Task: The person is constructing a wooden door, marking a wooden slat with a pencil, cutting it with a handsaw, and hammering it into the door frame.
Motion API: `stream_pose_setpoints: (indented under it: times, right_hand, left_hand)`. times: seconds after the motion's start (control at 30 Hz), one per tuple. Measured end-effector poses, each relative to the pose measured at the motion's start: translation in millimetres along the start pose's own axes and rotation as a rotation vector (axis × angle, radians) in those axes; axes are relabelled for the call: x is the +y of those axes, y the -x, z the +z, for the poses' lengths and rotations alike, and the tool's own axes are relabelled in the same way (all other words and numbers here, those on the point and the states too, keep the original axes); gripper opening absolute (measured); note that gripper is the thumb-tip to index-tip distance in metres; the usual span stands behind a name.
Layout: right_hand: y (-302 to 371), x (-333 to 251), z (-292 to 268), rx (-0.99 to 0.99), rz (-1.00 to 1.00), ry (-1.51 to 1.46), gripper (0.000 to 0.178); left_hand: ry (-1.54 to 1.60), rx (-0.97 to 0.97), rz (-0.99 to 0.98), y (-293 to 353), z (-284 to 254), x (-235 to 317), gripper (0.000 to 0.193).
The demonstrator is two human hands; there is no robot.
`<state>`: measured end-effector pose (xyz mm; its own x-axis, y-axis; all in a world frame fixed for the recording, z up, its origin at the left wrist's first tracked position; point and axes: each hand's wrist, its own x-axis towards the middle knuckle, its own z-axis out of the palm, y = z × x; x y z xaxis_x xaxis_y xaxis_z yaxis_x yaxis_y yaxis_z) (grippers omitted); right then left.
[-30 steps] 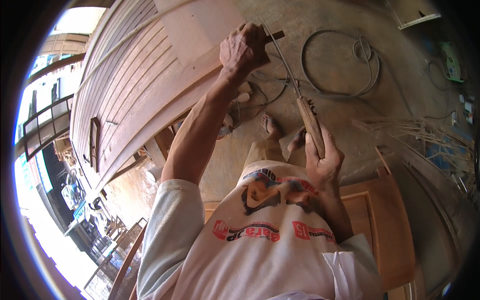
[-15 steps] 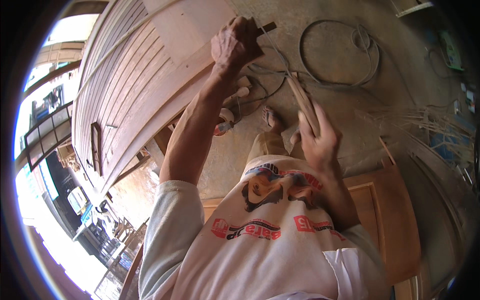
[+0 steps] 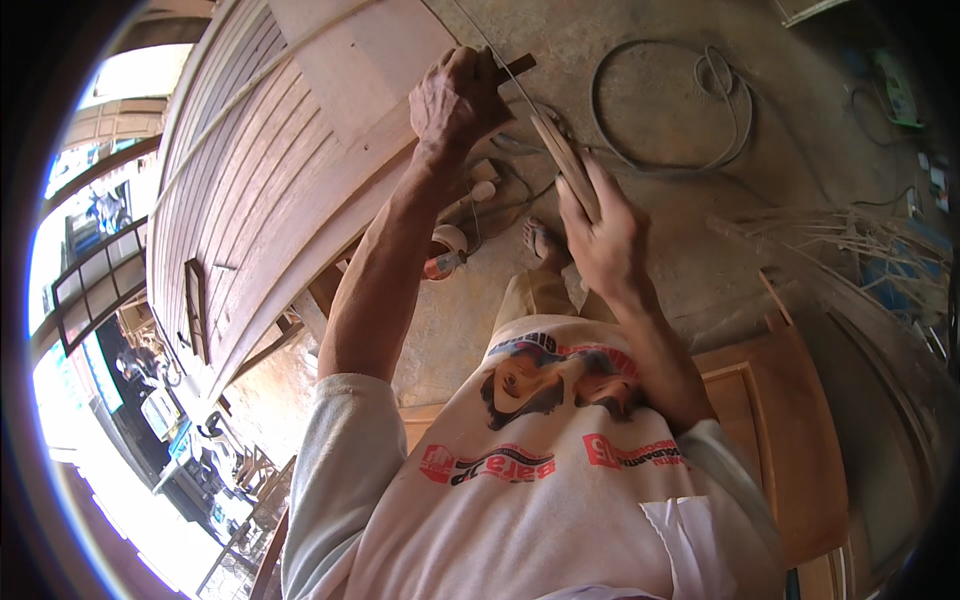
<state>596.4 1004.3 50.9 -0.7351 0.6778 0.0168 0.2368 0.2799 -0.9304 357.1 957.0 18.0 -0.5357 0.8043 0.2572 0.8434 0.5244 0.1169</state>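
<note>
My left hand (image 3: 455, 105) is closed in a fist around a dark piece of wood (image 3: 517, 67), whose end sticks out past the fingers to the right. My right hand (image 3: 607, 235) grips a light brown wooden stick (image 3: 567, 165), fingers along its sides. From the stick's far end a thin straight rod or line (image 3: 492, 48) runs up and left, passing just beside the left fist. Whether that line is fixed to the stick or touches the dark piece, I cannot tell. Most of the dark piece is hidden in the fist.
To the left stands a large slatted wooden panel (image 3: 255, 180). A grey cable (image 3: 598, 105) lies coiled on the concrete floor ahead. Wooden panel pieces (image 3: 800, 430) are at the lower right, with a heap of thin sticks (image 3: 830, 232) beyond. A round container (image 3: 448, 240) sits near my foot.
My right hand and the wooden stick have moved up and left, closer to my left hand. The thin line has shifted with them. My left hand has dropped slightly leftward, still gripping the dark piece.
</note>
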Motion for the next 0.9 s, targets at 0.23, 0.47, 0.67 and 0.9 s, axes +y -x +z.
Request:
stream_pose_setpoints:
  times: [0.23,0.47,0.67,0.9]
  right_hand:
    - [77.9,33.0,-21.2,0.037,-0.016,-0.095,0.04]
    - [-8.5,1.2,6.0,0.008,-0.046,-0.036,0.042]
    - [78.8,25.5,-17.4,0.113,-0.062,-0.101,0.033]
    - [4.9,0.1,2.1,0.025,-0.021,0.001,0.038]
  left_hand:
    - [-0.003,0.034,0.037,1.2,0.9,-7.5,0.022]
    - [-0.026,0.049,0.05,-0.8,7.3,-8.7,0.029]
    - [0.035,-0.002,-0.002,-1.3,-8.8,2.8,0.02]
    - [-0.007,-0.015,-0.053,-3.0,0.0,-1.2,0.031]
